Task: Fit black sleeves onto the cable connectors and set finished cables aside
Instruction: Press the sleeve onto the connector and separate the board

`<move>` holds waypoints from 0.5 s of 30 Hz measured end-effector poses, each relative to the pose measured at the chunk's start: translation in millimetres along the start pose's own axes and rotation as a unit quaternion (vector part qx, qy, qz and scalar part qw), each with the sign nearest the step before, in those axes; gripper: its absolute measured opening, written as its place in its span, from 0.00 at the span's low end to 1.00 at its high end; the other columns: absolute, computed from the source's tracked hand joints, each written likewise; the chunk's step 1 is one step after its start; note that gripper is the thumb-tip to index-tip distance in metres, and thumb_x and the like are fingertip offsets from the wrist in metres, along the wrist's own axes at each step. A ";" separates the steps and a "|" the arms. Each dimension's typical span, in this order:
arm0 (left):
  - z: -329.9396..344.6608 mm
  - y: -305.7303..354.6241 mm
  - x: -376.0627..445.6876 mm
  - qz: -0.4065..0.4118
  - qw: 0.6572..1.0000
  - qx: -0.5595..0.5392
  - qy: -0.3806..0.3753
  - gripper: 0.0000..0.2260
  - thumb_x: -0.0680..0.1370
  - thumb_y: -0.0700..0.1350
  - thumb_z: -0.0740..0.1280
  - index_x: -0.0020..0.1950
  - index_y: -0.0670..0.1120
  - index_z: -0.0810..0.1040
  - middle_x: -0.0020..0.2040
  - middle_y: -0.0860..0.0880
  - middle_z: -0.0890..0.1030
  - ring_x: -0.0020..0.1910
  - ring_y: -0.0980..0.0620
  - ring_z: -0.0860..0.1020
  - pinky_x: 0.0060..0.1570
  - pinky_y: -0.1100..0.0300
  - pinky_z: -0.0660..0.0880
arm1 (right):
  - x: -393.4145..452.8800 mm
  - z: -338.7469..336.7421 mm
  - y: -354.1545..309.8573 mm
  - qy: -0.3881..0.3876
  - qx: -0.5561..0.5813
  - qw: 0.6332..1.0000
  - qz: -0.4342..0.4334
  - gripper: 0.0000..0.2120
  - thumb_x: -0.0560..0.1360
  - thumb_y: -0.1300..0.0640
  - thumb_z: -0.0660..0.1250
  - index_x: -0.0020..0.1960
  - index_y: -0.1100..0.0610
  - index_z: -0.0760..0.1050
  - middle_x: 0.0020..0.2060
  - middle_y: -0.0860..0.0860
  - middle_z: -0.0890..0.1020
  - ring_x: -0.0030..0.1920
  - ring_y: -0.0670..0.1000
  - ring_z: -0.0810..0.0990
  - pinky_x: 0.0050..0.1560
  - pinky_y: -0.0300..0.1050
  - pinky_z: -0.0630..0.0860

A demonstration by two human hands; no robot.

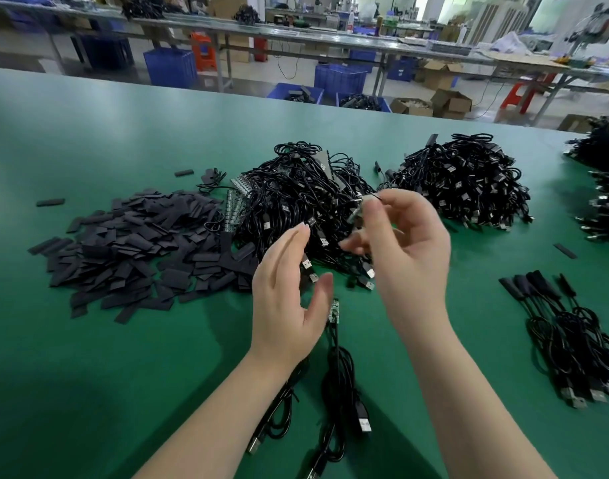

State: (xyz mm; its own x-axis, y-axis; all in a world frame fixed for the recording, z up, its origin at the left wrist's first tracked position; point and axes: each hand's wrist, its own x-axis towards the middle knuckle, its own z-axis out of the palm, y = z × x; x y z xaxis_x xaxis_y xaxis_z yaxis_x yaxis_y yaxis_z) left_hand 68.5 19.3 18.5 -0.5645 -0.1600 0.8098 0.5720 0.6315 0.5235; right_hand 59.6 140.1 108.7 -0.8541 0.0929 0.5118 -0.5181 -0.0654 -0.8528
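Now our right hand point(405, 243) pinches a small connector point(360, 210) above the glossy cable heap point(296, 198); our left hand point(289, 288) hovers slack-fingered beside flat matte sleeves point(133, 250).

Bright, even overhead light; daylight blows out the windows at top right. Soft dark shadows pool on the green desk point(88, 133) at lower left and beneath the forearms. Mild sheen on the desk surface. Strong wide-angle bowing at the edges. Right hand point(405, 243) fingertips motion-blurred; background benches soft, slightly smeared.
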 end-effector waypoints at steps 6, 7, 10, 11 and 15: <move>-1.4 7.0 -1.0 0.051 0.983 0.178 -0.012 0.27 0.77 0.43 0.66 0.75 0.45 0.63 0.72 0.47 0.69 0.71 0.46 0.67 0.70 0.51 0.62 | -11.4 17.7 30.4 0.044 0.012 0.976 0.213 0.02 0.79 0.59 0.67 0.47 0.54 0.76 0.35 0.49 0.85 0.36 0.48 0.85 0.38 0.42 0.79; -0.6 6.2 -1.7 0.030 0.979 0.195 -0.041 0.28 0.76 0.42 0.67 0.75 0.45 0.64 0.71 0.47 0.71 0.70 0.47 0.68 0.68 0.52 0.62 | -17.2 12.4 41.1 0.036 -0.042 0.968 0.243 0.01 0.78 0.58 0.68 0.47 0.54 0.76 0.36 0.50 0.85 0.37 0.47 0.85 0.40 0.45 0.79; 3.0 0.8 -3.3 -0.022 0.969 0.201 -0.140 0.22 0.75 0.43 0.71 0.69 0.48 0.75 0.61 0.51 0.80 0.61 0.50 0.77 0.62 0.54 0.68 | -32.6 -6.1 61.9 0.001 -0.171 0.941 0.291 0.02 0.76 0.55 0.69 0.45 0.51 0.78 0.35 0.44 0.85 0.38 0.45 0.84 0.40 0.42 0.76; 3.5 -1.8 -3.5 -0.029 0.967 0.189 -0.165 0.19 0.74 0.43 0.72 0.65 0.48 0.79 0.57 0.52 0.82 0.56 0.51 0.80 0.58 0.53 0.72 | -34.4 -11.7 63.9 -0.005 -0.197 0.935 0.294 0.02 0.75 0.54 0.70 0.44 0.50 0.78 0.34 0.43 0.84 0.39 0.45 0.83 0.39 0.39 0.74; 3.1 -6.5 -5.1 -0.068 0.961 0.150 -0.224 0.11 0.74 0.43 0.73 0.56 0.49 0.84 0.50 0.52 0.85 0.48 0.50 0.83 0.46 0.53 0.78 | -30.6 -15.6 56.5 -0.042 -0.348 0.911 0.217 0.04 0.76 0.53 0.69 0.50 0.49 0.78 0.46 0.41 0.82 0.50 0.47 0.80 0.47 0.39 0.72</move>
State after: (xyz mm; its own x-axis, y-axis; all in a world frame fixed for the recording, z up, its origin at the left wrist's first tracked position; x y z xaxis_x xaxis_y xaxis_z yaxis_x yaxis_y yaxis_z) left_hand 65.8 18.3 10.2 -0.8601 0.0433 0.5082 0.3152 0.8284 0.4630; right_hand 57.2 149.1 43.2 -0.9873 0.1291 0.0926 -0.0025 0.5701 -0.8215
